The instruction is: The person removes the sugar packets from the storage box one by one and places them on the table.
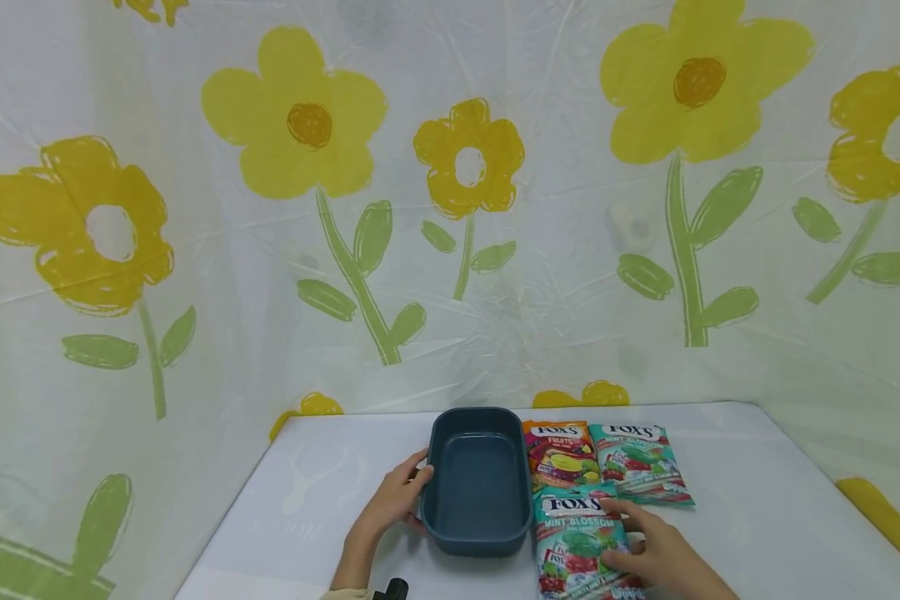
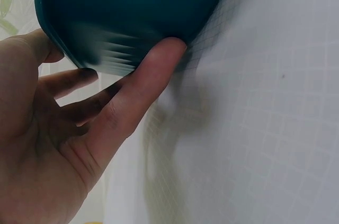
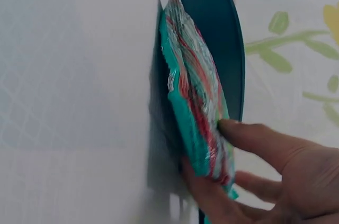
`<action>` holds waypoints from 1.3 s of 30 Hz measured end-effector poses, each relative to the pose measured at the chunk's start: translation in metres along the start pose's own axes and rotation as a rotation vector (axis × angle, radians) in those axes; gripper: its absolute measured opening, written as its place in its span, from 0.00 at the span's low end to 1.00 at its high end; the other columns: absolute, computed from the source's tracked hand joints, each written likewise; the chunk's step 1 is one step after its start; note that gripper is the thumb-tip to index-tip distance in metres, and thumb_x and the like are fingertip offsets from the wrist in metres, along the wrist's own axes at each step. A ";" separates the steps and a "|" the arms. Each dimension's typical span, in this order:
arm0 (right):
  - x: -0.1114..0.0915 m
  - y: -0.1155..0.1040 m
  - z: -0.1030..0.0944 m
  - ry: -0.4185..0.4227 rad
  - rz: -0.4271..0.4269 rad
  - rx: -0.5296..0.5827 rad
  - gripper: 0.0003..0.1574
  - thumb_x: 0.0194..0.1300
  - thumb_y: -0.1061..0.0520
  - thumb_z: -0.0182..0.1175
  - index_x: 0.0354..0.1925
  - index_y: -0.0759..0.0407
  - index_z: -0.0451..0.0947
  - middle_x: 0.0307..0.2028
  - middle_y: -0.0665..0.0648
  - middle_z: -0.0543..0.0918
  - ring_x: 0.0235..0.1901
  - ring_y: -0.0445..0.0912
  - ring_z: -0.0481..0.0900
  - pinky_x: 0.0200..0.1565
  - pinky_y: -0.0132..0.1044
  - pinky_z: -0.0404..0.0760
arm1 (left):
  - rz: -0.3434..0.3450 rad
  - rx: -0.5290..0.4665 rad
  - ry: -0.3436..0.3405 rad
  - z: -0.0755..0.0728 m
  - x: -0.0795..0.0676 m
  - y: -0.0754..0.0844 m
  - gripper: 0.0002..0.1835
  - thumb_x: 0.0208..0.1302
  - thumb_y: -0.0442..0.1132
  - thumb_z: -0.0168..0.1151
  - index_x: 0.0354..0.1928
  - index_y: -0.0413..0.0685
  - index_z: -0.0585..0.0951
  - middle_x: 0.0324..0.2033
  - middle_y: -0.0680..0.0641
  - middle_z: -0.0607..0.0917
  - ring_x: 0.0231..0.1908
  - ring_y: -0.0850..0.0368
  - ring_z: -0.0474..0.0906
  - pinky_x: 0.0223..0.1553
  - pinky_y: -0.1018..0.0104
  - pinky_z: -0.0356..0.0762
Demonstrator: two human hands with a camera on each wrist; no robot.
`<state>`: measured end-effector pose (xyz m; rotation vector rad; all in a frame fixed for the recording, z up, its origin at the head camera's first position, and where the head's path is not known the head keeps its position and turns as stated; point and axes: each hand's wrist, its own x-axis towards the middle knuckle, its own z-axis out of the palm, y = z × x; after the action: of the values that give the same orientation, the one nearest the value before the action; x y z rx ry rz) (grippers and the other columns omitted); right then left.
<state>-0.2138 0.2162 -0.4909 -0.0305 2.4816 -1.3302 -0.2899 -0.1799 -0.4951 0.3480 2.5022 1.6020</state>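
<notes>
My left hand (image 1: 393, 496) grips the left side of a dark blue-green rectangular dish (image 1: 476, 540). In the left wrist view, the thumb (image 2: 153, 70) lies against the dish's outer wall (image 2: 132, 23), and other fingers reach its rim and underside. My right hand (image 1: 656, 550) holds a teal Fox's Mint Blossom candy bag (image 1: 577, 542) by its right edge, just right of the dish. In the right wrist view, thumb and fingers pinch this candy bag (image 3: 198, 97) from both faces; it is tilted, with its lower side towards the table.
An orange-red Fox's Fruits candy bag (image 1: 562, 457) lies beside the dish's right wall. Right of it is another teal Mint Blossom bag (image 1: 641, 462). All rest on a white table (image 1: 315, 467), with a flower-printed curtain (image 1: 532, 333) behind and at both sides.
</notes>
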 end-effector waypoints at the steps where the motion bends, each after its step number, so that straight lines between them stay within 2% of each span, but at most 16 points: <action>1: 0.000 -0.002 0.002 0.034 0.027 -0.052 0.57 0.49 0.38 0.73 0.70 0.59 0.63 0.50 0.66 0.80 0.39 0.48 0.81 0.41 0.46 0.86 | 0.000 0.003 0.001 0.000 0.000 0.000 0.31 0.75 0.50 0.49 0.73 0.43 0.62 0.50 0.33 0.80 0.45 0.47 0.80 0.20 0.55 0.85; 5: 0.000 -0.009 0.006 0.109 0.083 -0.237 0.58 0.43 0.33 0.75 0.67 0.57 0.68 0.43 0.56 0.82 0.39 0.47 0.79 0.42 0.51 0.83 | -0.001 0.022 0.009 -0.001 0.002 -0.001 0.30 0.75 0.50 0.49 0.73 0.44 0.63 0.49 0.33 0.80 0.45 0.48 0.79 0.20 0.56 0.85; 10: -0.001 -0.011 0.007 0.126 0.095 -0.328 0.57 0.41 0.31 0.75 0.63 0.57 0.71 0.41 0.53 0.82 0.39 0.47 0.79 0.40 0.53 0.82 | -0.001 0.029 0.012 -0.001 0.002 -0.001 0.31 0.75 0.51 0.48 0.73 0.43 0.62 0.50 0.34 0.80 0.44 0.49 0.79 0.20 0.56 0.85; 18: -0.004 -0.012 0.007 0.113 0.114 -0.357 0.63 0.43 0.29 0.73 0.65 0.65 0.66 0.42 0.56 0.83 0.39 0.50 0.79 0.42 0.57 0.82 | 0.003 0.029 0.003 -0.002 0.001 0.000 0.31 0.75 0.50 0.49 0.73 0.44 0.62 0.49 0.34 0.80 0.44 0.49 0.79 0.20 0.56 0.85; 30: -0.003 -0.008 0.007 0.113 0.102 -0.339 0.62 0.44 0.30 0.73 0.65 0.66 0.64 0.41 0.54 0.82 0.39 0.49 0.79 0.43 0.57 0.81 | -0.007 0.010 0.002 0.001 0.004 -0.003 0.30 0.76 0.49 0.47 0.74 0.44 0.61 0.50 0.34 0.80 0.44 0.49 0.79 0.20 0.53 0.85; 39: -0.002 -0.008 0.005 0.107 0.127 -0.338 0.65 0.42 0.28 0.73 0.66 0.64 0.64 0.43 0.55 0.82 0.39 0.49 0.78 0.43 0.57 0.81 | 0.022 0.056 0.022 0.000 0.004 -0.002 0.30 0.75 0.50 0.49 0.72 0.43 0.64 0.52 0.32 0.80 0.47 0.47 0.80 0.22 0.60 0.86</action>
<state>-0.2113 0.2078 -0.4866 0.1211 2.7206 -0.8726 -0.2939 -0.1798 -0.4964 0.3684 2.5730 1.5542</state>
